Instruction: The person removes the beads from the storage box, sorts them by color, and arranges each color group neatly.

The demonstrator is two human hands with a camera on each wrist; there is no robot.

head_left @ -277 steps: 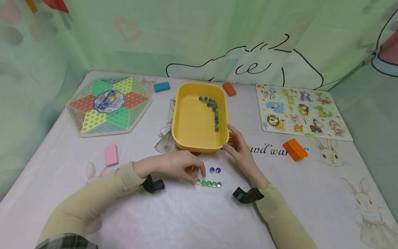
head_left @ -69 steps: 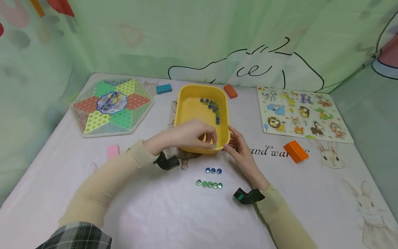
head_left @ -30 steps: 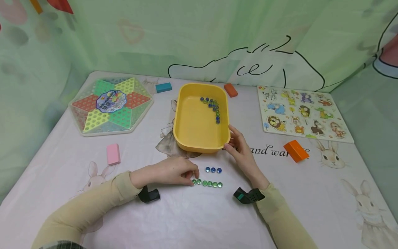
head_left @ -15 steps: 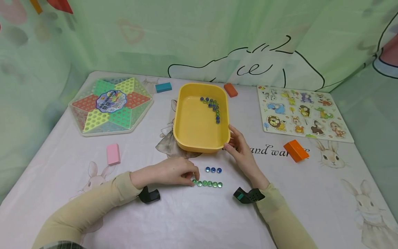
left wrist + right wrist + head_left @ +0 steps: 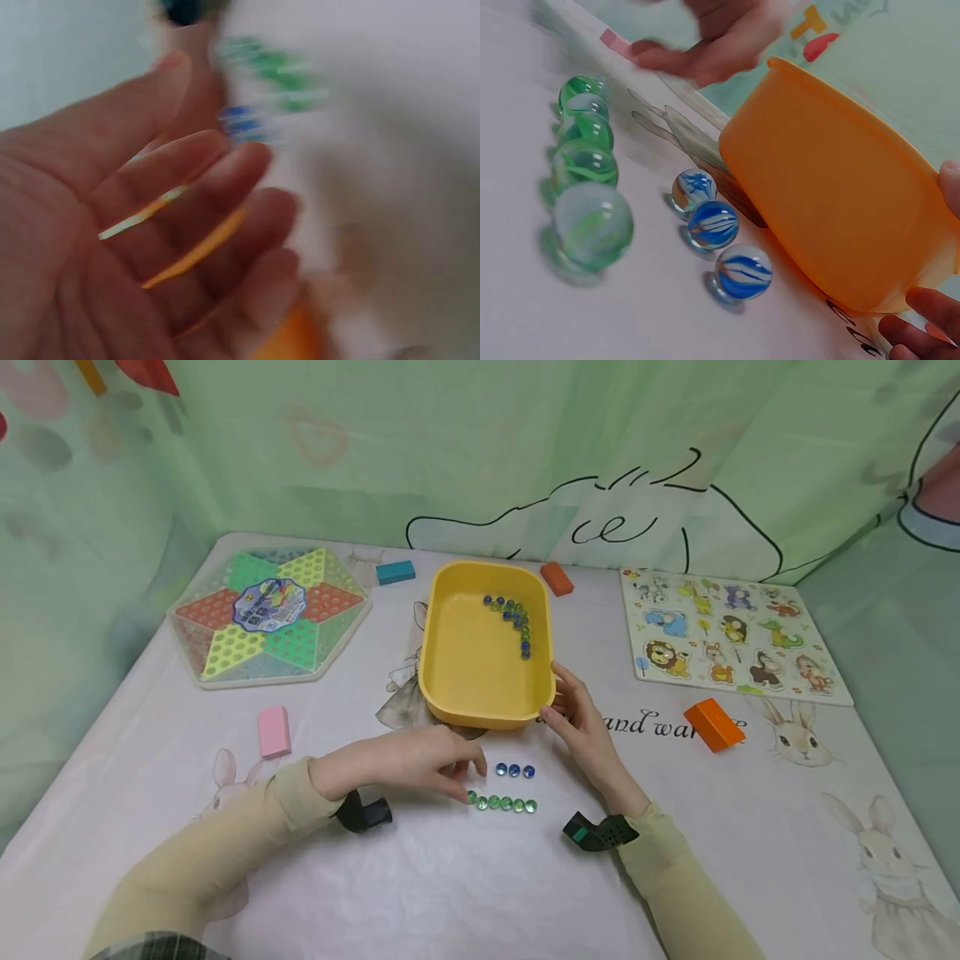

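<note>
My left hand [image 5: 423, 758] hovers just off the left end of a row of green marbles [image 5: 506, 803] on the table. In the left wrist view its fingers are loosely bent and its palm [image 5: 67, 217] holds nothing. Behind that row lie 3 blue-swirled marbles [image 5: 513, 771], side by side. My right hand [image 5: 585, 727] holds the near right corner of a yellow tub [image 5: 487, 722], thumb at the rim and fingers along the outer side. Inside the tub, blue and green marbles [image 5: 517, 618] form a bent line along the right.
A Chinese checkers set [image 5: 270, 614] sits at the back left, an animal puzzle board [image 5: 735, 635] at the back right. Around the tub lie a blue block [image 5: 395, 572], a red-orange block [image 5: 557, 579], a pink block [image 5: 273, 732] and an orange block [image 5: 715, 724].
The left hand reached into the tub, brought a green marble to the green row's left end, and now rises off it. A third blue marble joined the blue row. The right hand stayed.
</note>
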